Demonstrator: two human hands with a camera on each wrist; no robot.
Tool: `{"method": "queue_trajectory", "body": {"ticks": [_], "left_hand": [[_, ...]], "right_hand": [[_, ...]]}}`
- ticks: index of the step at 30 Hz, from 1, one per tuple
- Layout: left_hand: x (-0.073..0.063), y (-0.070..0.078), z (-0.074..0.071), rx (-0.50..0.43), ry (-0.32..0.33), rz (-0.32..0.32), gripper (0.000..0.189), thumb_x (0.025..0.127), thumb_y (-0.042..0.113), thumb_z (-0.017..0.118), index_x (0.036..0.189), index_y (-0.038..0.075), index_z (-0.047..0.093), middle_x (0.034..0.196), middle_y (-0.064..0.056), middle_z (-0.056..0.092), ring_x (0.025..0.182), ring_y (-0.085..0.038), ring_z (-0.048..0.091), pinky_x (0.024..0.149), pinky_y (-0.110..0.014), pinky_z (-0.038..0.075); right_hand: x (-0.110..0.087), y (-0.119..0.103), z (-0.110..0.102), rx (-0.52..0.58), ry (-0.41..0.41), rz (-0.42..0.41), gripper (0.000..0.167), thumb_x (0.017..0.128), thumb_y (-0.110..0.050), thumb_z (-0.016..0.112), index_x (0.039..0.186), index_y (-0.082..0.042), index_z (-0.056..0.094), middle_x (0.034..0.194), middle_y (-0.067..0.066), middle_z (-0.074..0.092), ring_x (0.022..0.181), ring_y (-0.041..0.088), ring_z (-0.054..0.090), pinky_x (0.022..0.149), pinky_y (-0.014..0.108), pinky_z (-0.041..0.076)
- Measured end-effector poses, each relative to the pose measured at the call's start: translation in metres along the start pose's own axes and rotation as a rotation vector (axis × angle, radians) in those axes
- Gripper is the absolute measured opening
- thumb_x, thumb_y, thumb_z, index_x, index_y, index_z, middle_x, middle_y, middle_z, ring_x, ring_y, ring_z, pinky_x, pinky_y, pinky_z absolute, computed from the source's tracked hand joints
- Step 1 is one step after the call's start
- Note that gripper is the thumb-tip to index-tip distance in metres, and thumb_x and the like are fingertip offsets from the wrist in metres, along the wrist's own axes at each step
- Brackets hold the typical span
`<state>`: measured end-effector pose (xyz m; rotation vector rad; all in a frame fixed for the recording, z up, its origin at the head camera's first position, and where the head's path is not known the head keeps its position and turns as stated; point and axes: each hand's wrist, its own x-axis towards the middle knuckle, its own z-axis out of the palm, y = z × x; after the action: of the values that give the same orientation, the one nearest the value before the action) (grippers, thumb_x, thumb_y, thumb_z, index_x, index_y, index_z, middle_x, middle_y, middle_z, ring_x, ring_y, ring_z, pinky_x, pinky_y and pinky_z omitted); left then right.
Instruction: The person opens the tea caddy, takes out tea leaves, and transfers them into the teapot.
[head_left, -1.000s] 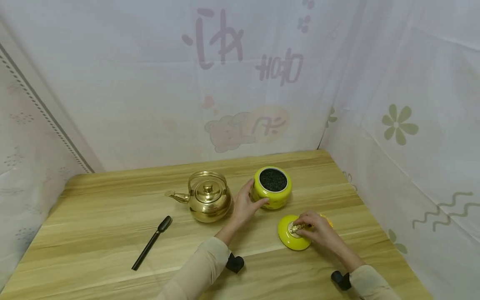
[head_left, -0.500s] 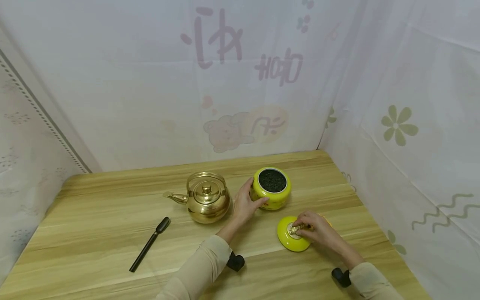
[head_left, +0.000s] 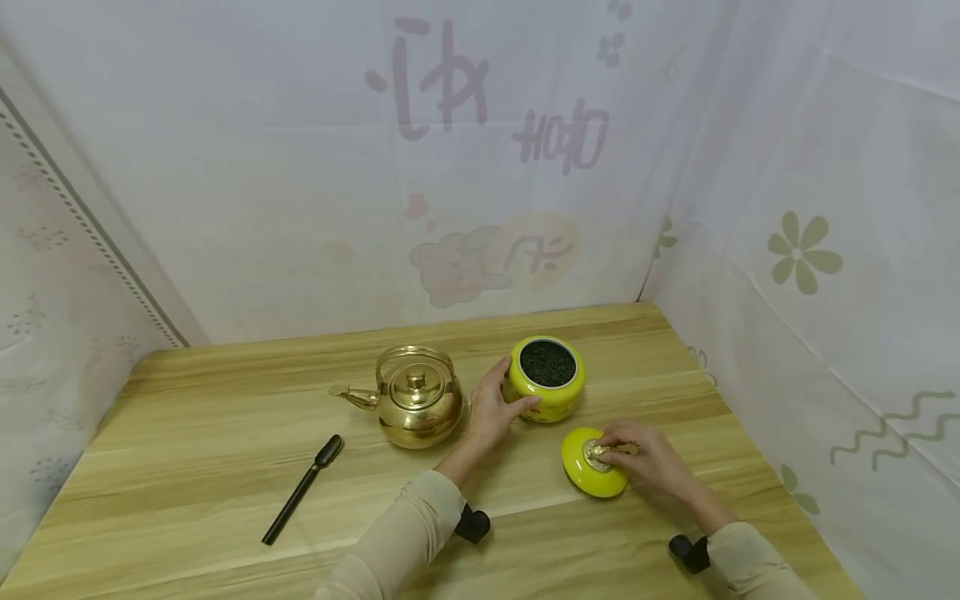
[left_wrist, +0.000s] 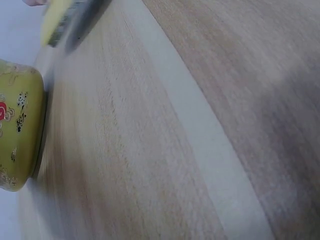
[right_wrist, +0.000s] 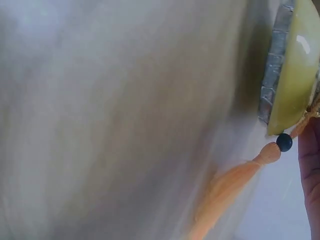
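A round yellow jar (head_left: 551, 404) full of dark, loose tea leaves (head_left: 547, 363) stands without its lid right of centre on the table. My left hand (head_left: 495, 412) holds the jar's left side, thumb across the front and fingers behind. In the left wrist view the jar (left_wrist: 20, 125) shows a patterned wall. To its front right, my right hand (head_left: 651, 457) pinches the gold knob (head_left: 597, 452) of the yellow lid (head_left: 588, 479). The lid hangs tilted just over the table. From its knob dangles an orange tassel (right_wrist: 230, 185) with a dark bead; silvery wrapping (right_wrist: 274, 65) lines the lid's underside.
A shiny gold teapot (head_left: 418, 408) stands close left of my left hand, its spout pointing left. Farther left lies a black scoop (head_left: 303, 487) on the wooden table (head_left: 187, 433). Printed cloth (head_left: 300, 208) hangs behind the table and at both sides.
My right hand has raised the lid from the table and moved it slightly to the right. The tassel has gone out of sight in the head view. My left hand stays on the jar.
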<state>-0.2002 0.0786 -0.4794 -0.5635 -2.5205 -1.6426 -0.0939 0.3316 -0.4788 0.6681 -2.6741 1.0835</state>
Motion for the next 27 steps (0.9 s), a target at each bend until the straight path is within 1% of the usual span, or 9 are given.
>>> {"method": "queue_trajectory", "body": {"ticks": [7, 11, 14, 17, 20, 24, 27], "left_hand": [[0.000, -0.001, 0.000, 0.011, 0.005, -0.002, 0.078, 0.074, 0.025, 0.080, 0.138, 0.000, 0.044, 0.139, -0.016, 0.048, 0.128, -0.028, 0.046, 0.108, -0.039, 0.038], [0.000, -0.001, 0.000, 0.017, 0.002, 0.002, 0.077, 0.074, 0.025, 0.080, 0.138, -0.001, 0.044, 0.139, -0.016, 0.048, 0.128, -0.028, 0.046, 0.108, -0.039, 0.038], [0.000, -0.001, 0.000, 0.016, 0.003, 0.005, 0.078, 0.074, 0.025, 0.080, 0.138, -0.001, 0.044, 0.139, -0.017, 0.048, 0.128, -0.029, 0.046, 0.108, -0.039, 0.038], [0.000, 0.000, 0.000, 0.010, 0.005, 0.007, 0.078, 0.074, 0.025, 0.080, 0.138, -0.001, 0.044, 0.138, -0.016, 0.049, 0.128, -0.028, 0.047, 0.107, -0.039, 0.038], [0.000, 0.000, 0.000, 0.010, 0.006, 0.007, 0.078, 0.074, 0.026, 0.080, 0.138, 0.000, 0.044, 0.138, -0.016, 0.049, 0.127, -0.028, 0.047, 0.107, -0.038, 0.039], [0.000, 0.000, 0.000, 0.012, 0.005, -0.003, 0.078, 0.074, 0.026, 0.080, 0.138, 0.000, 0.044, 0.139, -0.015, 0.049, 0.127, -0.027, 0.047, 0.107, -0.038, 0.039], [0.000, 0.000, 0.000, 0.001, 0.007, -0.001, 0.077, 0.074, 0.024, 0.081, 0.137, 0.000, 0.045, 0.137, -0.016, 0.050, 0.127, -0.028, 0.048, 0.107, -0.038, 0.039]], "right_hand": [[0.004, 0.002, -0.025, 0.014, 0.154, 0.089, 0.020, 0.076, 0.004, 0.072, 0.092, -0.008, 0.071, 0.092, 0.006, 0.068, 0.086, 0.001, 0.060, 0.072, 0.016, 0.054], [0.012, 0.002, -0.039, 0.013, 0.221, 0.080, 0.023, 0.074, 0.010, 0.072, 0.092, -0.003, 0.070, 0.091, 0.012, 0.066, 0.085, 0.001, 0.059, 0.073, 0.012, 0.052], [0.022, 0.002, -0.046, 0.010, 0.260, 0.086, 0.020, 0.074, 0.011, 0.071, 0.090, -0.001, 0.070, 0.090, 0.013, 0.065, 0.086, -0.001, 0.057, 0.073, 0.009, 0.050], [0.033, 0.001, -0.051, -0.020, 0.279, 0.105, 0.015, 0.078, 0.006, 0.070, 0.090, -0.002, 0.070, 0.090, 0.011, 0.066, 0.085, -0.005, 0.056, 0.074, 0.007, 0.048], [0.048, 0.001, -0.052, -0.045, 0.284, 0.114, 0.012, 0.079, 0.001, 0.071, 0.090, -0.004, 0.071, 0.090, 0.009, 0.067, 0.084, -0.005, 0.056, 0.074, 0.008, 0.049], [0.072, -0.003, -0.049, -0.056, 0.267, 0.106, 0.011, 0.080, -0.003, 0.072, 0.091, -0.004, 0.071, 0.090, 0.008, 0.068, 0.085, 0.000, 0.056, 0.073, 0.009, 0.049], [0.091, -0.006, -0.042, -0.058, 0.265, 0.069, 0.013, 0.078, -0.003, 0.074, 0.090, -0.004, 0.072, 0.090, 0.008, 0.069, 0.084, 0.005, 0.058, 0.072, 0.010, 0.050]]}}
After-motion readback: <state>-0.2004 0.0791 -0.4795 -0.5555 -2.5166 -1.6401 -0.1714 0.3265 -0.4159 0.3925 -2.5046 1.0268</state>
